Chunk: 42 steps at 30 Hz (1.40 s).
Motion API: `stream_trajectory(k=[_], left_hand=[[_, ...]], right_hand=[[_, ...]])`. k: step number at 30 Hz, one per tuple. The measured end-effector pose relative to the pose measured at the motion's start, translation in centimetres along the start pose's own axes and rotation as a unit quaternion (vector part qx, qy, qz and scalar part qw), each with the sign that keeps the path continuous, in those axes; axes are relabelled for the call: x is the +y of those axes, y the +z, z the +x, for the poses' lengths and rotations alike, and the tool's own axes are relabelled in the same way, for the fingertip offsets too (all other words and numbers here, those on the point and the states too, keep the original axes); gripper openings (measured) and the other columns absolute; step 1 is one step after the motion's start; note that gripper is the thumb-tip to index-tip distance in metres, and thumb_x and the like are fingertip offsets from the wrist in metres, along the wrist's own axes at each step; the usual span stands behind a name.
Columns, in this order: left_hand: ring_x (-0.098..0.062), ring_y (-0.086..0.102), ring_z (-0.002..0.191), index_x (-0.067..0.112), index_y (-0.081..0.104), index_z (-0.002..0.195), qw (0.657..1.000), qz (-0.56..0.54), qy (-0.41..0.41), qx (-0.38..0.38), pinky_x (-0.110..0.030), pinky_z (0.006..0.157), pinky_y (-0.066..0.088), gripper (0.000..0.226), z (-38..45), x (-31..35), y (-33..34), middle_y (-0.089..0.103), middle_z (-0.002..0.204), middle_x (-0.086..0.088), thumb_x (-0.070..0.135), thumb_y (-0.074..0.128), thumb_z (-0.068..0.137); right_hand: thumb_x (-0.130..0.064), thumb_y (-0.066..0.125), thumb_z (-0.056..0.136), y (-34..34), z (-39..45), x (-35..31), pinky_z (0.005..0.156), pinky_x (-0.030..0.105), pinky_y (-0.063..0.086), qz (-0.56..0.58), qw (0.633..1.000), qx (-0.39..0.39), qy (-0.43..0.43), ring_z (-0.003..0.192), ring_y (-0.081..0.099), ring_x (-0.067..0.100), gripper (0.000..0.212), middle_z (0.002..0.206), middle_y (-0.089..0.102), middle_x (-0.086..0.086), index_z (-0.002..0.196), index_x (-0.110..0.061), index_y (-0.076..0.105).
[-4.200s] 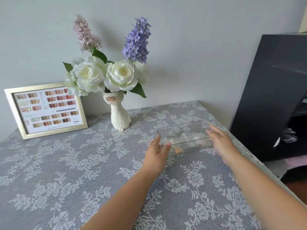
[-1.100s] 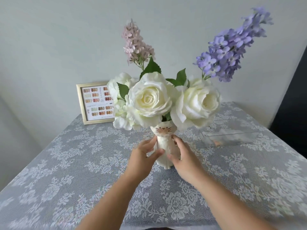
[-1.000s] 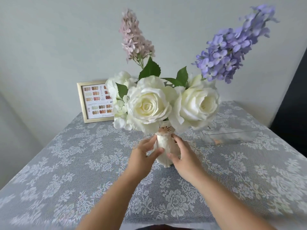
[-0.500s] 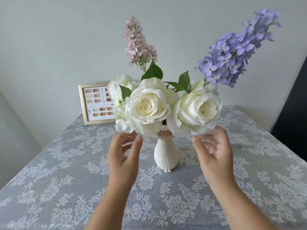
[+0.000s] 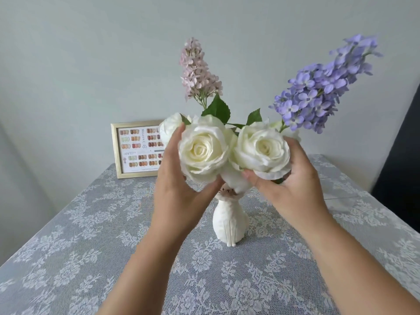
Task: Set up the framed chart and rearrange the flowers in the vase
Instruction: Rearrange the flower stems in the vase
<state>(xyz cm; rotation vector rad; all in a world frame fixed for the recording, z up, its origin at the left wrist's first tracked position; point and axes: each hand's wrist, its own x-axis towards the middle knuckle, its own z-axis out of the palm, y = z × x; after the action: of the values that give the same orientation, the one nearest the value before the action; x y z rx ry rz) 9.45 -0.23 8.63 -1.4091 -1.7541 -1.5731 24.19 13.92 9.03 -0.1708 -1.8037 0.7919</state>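
At the far left of the desk [image 5: 68,246], against the wall, the framed chart [image 5: 138,149] stands upright, its gold frame showing rows of small coloured swatches; its right edge is hidden behind the flowers and the left hand. Just right of it, nearer the middle, the left hand [image 5: 179,189] cups the left white rose [image 5: 203,153], its fingers [image 5: 176,142] curled up the bloom's left side and the thumb pressed under its petals. Above rises a pale pink flower spike [image 5: 196,69] with green leaves at its base. Below the blooms, the white cat-faced vase [image 5: 230,221] stands upright on the lace-covered desk, near the centre, touched by neither hand. The right white rose [image 5: 263,151] sits touching the left one, and the right hand [image 5: 295,185] holds it from below and from the right, fingers closed around its outer petals. Farther right, a purple flower spike [image 5: 322,87] leans up and to the right. A dark panel [image 5: 404,155] fills the right edge.
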Motion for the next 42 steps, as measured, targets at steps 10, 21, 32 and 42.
stream_trajectory(k=[10, 21, 32, 42], left_hand=[[-0.018, 0.050, 0.100, 0.043, 0.041, 0.132, 0.994, 0.110, -0.004, 0.022, -0.055, 0.093, 0.045, 0.072, 5.1, 2.9, -1.3, 0.050, 0.107, 0.033, 0.059, 0.073, 0.070], [-0.026, 0.058, 0.096, 0.040, 0.049, 0.124, 0.978, 0.208, 0.011, 0.000, -0.039, 0.087, 0.029, 0.053, 6.2, 3.4, -1.1, 0.056, 0.083, 0.016, 0.070, 0.053, 0.080], [-0.028, 0.053, 0.104, 0.035, 0.053, 0.125, 0.959, 0.268, 0.036, -0.088, -0.042, 0.084, 0.032, 0.053, 6.3, 2.9, -0.2, 0.058, 0.076, 0.013, 0.066, 0.040, 0.084], [-0.025, 0.039, 0.111, 0.034, 0.049, 0.118, 0.943, 0.294, 0.036, -0.150, -0.050, 0.088, 0.042, 0.051, 5.1, 2.3, -1.1, 0.071, 0.081, 0.008, 0.070, 0.030, 0.088]], right_hand=[[-0.047, 0.086, 0.058, -2.1, 4.9, -1.3, 0.088, 0.049, 0.055, 0.073, 0.993, 0.022, 0.095, 0.103, 0.068, 0.013, 0.063, 0.112, 0.071, -0.006, 0.114, -0.033, 0.060], [-0.031, 0.083, 0.067, -2.3, 5.4, -2.8, 0.059, 0.033, 0.058, 0.146, 0.984, -0.010, 0.098, 0.089, 0.073, 0.022, 0.055, 0.106, 0.074, 0.002, 0.117, -0.022, 0.061], [-0.053, 0.079, 0.069, -2.6, 4.3, -2.4, 0.081, 0.018, 0.054, 0.025, 0.992, -0.101, 0.067, 0.099, 0.067, 0.002, 0.048, 0.109, 0.072, -0.018, 0.111, -0.038, 0.063], [-0.067, 0.065, 0.063, -2.8, 3.1, -2.3, 0.076, 0.005, 0.039, -0.168, 0.978, -0.112, 0.048, 0.095, 0.056, -0.004, 0.051, 0.104, 0.058, -0.020, 0.100, -0.032, 0.068]])
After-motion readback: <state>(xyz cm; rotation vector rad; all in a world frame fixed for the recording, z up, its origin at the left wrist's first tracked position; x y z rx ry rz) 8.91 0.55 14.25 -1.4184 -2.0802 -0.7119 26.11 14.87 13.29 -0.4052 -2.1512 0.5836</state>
